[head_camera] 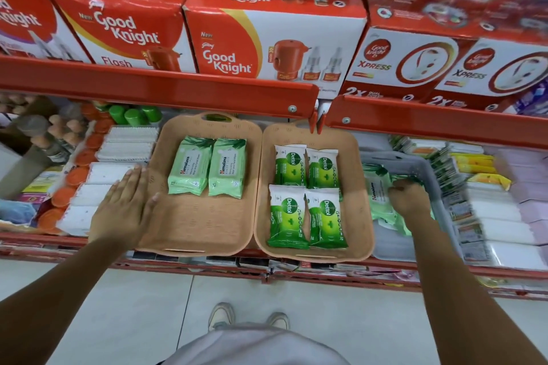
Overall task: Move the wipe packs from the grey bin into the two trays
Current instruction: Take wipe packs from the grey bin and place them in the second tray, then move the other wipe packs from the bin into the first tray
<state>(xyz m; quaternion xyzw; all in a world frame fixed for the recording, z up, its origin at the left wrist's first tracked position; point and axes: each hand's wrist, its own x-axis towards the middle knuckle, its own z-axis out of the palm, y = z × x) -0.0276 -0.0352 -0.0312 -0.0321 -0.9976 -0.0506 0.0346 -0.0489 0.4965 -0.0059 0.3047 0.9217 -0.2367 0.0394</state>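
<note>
Two tan trays sit side by side on the shelf. The left tray (pixel 204 228) holds two pale green Himalaya wipe packs (pixel 207 170) at its far end. The right tray (pixel 360 210) holds several dark green Dettol wipe packs (pixel 307 201). To its right stands the grey bin (pixel 415 161) with pale green Himalaya packs (pixel 376 187) inside. My right hand (pixel 409 198) is down in the bin, its fingers curled onto a pack there. My left hand (pixel 127 207) lies flat with fingers spread on the left tray's left rim.
A red shelf edge (pixel 166 89) overhangs the far ends of the trays, with red Good Knight boxes (pixel 267 38) above. White packs (pixel 100 187) and orange caps crowd the left; stacked packets (pixel 486 216) crowd the bin's right. The tiled floor and my shoes are below.
</note>
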